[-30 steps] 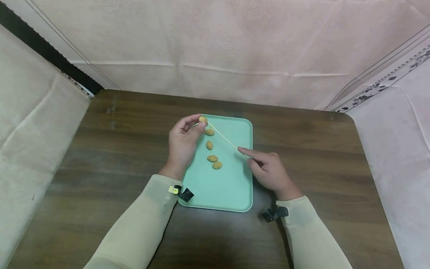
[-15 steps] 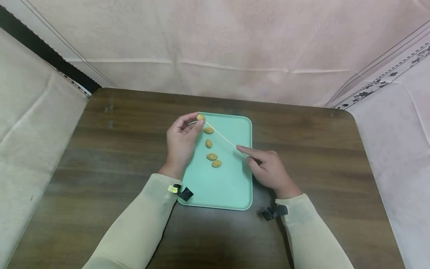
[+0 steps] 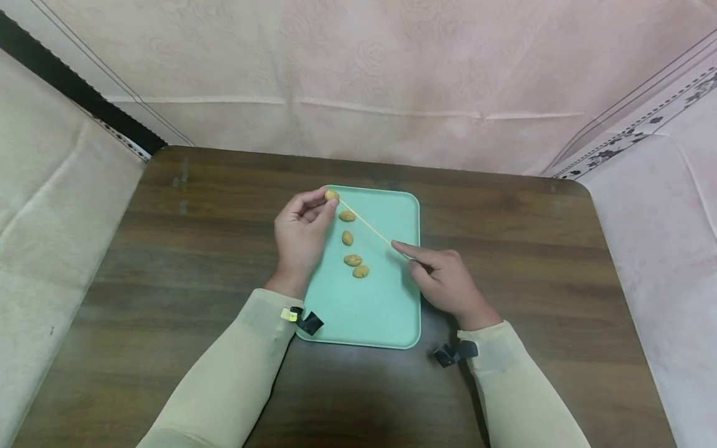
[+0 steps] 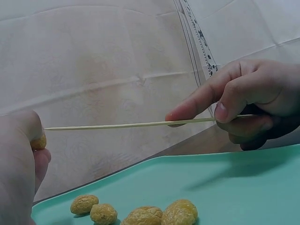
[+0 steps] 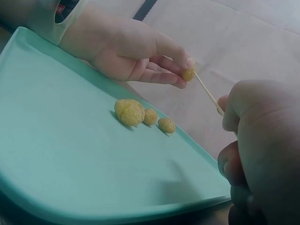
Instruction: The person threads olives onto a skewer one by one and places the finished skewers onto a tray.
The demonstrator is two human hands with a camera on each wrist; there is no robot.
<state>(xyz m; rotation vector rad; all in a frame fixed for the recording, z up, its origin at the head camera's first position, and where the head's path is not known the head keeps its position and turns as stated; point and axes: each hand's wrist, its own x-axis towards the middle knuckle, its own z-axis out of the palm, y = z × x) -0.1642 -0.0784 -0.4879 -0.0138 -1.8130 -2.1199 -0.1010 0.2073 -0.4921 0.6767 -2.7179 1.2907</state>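
while the yellowish piece [image 3: 332, 195] is pinched upper centre by the left hand [image 3: 299, 241], likely for steadiness | stick [image 3: 364, 220] is gripped centre right by the right hand [image 3: 449, 281], apparently for aim

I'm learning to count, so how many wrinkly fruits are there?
5: a held fruit in the left hand; on the tray, a far fruit, a middle fruit, two near fruits close together.

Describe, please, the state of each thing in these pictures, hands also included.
Left hand: pinching the held piece
Held piece: wrinkled, yellow-brown, off the tray
Skewer: pointed end at the held piece; piercing cannot be told
Right hand: gripping the skewer, index finger extended along it
Four loose pieces: lying on the tray
Tray: flat on the table
Pale cloth: creased
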